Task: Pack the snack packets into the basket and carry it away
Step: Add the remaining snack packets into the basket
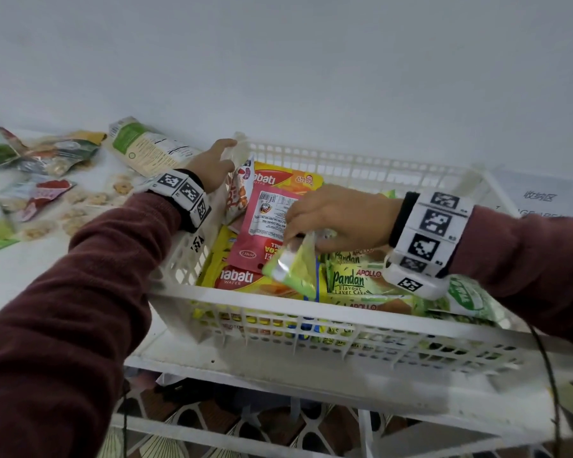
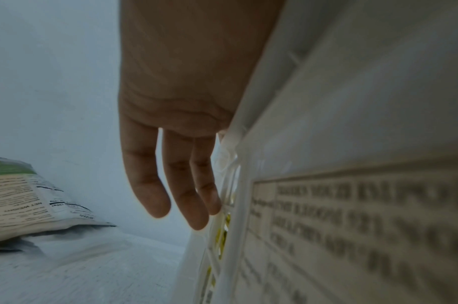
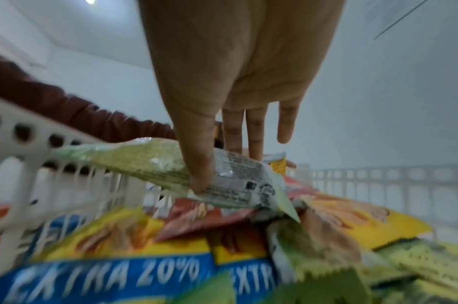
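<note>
The right hand [image 1: 336,219] hangs over the white plastic basket with holes in its walls [image 1: 311,320] and pinches a small light green snack packet [image 1: 293,267] between its thumb and first fingers, near one end of the packet, while the other fingers stick out straight. The packet is in the air just above the pile and not yet let go. It looks very light and soft, like thin crinkly foil, so a small pinch at the flat end is enough, and a hard squeeze could crush the snack inside. The foil looks a bit slippery too. The left hand [image 1: 214,170] is at the far left corner of the basket with its fingers straight and loose, and it seems to touch the rim, though the wrist view is too blurry to be sure. The basket is already quite full of yellow wafer packets [image 1: 245,279], a pink packet [image 1: 267,229] and green cake packets [image 1: 354,280]. More snack packets [image 1: 149,148] lie on the white table [image 1: 10,279] to the left. The basket is stiff, so it is best to lift it by its thick rim with both hands, one on each side, so it does not tip
</note>
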`<state>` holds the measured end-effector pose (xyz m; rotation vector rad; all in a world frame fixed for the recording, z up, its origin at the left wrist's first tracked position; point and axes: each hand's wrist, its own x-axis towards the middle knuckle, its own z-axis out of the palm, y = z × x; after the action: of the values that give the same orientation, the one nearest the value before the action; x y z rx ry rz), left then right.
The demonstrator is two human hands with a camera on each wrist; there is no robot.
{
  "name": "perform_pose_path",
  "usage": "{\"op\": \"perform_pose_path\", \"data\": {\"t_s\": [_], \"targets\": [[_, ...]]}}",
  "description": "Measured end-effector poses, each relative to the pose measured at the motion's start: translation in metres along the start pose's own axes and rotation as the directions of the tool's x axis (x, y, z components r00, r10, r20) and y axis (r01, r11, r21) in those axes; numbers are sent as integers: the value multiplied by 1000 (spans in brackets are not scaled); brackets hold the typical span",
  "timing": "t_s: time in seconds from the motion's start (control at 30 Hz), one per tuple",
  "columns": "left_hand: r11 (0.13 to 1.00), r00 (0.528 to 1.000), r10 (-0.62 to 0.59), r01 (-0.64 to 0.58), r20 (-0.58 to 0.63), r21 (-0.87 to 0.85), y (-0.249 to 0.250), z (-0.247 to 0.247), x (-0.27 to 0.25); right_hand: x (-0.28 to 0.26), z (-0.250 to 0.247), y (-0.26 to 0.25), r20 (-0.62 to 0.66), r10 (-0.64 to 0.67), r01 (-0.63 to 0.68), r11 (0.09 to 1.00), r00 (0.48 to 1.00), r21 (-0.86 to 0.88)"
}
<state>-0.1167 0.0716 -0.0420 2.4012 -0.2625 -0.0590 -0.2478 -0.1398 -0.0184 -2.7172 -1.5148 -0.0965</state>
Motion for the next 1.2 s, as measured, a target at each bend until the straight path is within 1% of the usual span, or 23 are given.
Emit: {"op": "perform_pose_path", "data": {"t_s": [0.07,0.1,0.17,0.2,0.23,0.3,0.37,0.4,0.47,0.5,0.53,0.57,0.6,0.67,0.77,0.83,0.93,1.0,1.07,1.1,1.13,1.2], "targets": [[1000,1000,-5,5,0,10,1,-1,-1,-5,-14,6,-66,107,-97,985,992,145],[1000,1000,-8,8,-1,14,1,-1,-1,-9,-22,8,-58,187,-169,959,981,226],[1000,1000,-6,6,1,11,1,-1,0,-19,-37,11,36,344,-331,863,938,383],[1000,1000,-1,1,3,8,1,0,0,-23,-42,12,85,415,-407,796,906,449],[1000,1000,1,-1,3,7,0,0,0,-26,-44,15,129,491,-485,723,862,492],[1000,1000,1,-1,2,8,-1,1,1,-33,-42,22,232,591,-606,576,773,549],[1000,1000,5,-5,0,9,-1,1,2,-44,-36,24,378,593,-680,443,711,584],[1000,1000,7,-7,0,10,-1,1,2,-51,-33,26,451,574,-716,409,684,565],[1000,1000,7,-7,0,14,-1,1,2,-62,-27,28,545,547,-771,424,636,475],[1000,1000,5,-5,-2,16,-1,0,3,-67,-24,29,562,532,-774,441,634,455],[1000,1000,6,-6,-3,18,-1,0,2,-69,-22,30,565,516,-765,447,643,463],[1000,1000,7,-7,-2,19,-1,0,3,-71,-21,31,555,502,-748,456,663,482],[1000,1000,7,-7,-1,17,-1,0,3,-71,-21,32,530,497,-727,492,687,480],[1000,1000,3,-3,-4,15,-2,0,3,-69,-19,34,482,500,-690,593,719,414],[1000,1000,-2,2,-9,19,-3,1,4,-68,-12,38,466,510,-679,651,723,340],[1000,1000,-2,2,-7,20,-3,1,4,-65,-7,39,462,527,-678,686,713,265],[1000,1000,7,-7,-5,25,-4,1,6,-59,4,39,465,518,-650,737,718,183],[999,1000,17,-17,-3,28,-5,1,7,-54,9,35,454,559,-644,764,694,42],[1000,1000,16,-16,3,25,-7,1,8,-49,8,31,410,614,-631,768,674,-112],[1000,1000,15,-15,4,23,-7,1,9,-46,4,31,382,630,-624,765,676,-159],[1000,1000,13,-14,5,21,-7,1,9,-43,-1,29,340,636,-619,766,693,-172],[1000,1000,12,-12,6,16,-6,2,7,-34,-10,31,268,645,-640,759,716,-117]]}}
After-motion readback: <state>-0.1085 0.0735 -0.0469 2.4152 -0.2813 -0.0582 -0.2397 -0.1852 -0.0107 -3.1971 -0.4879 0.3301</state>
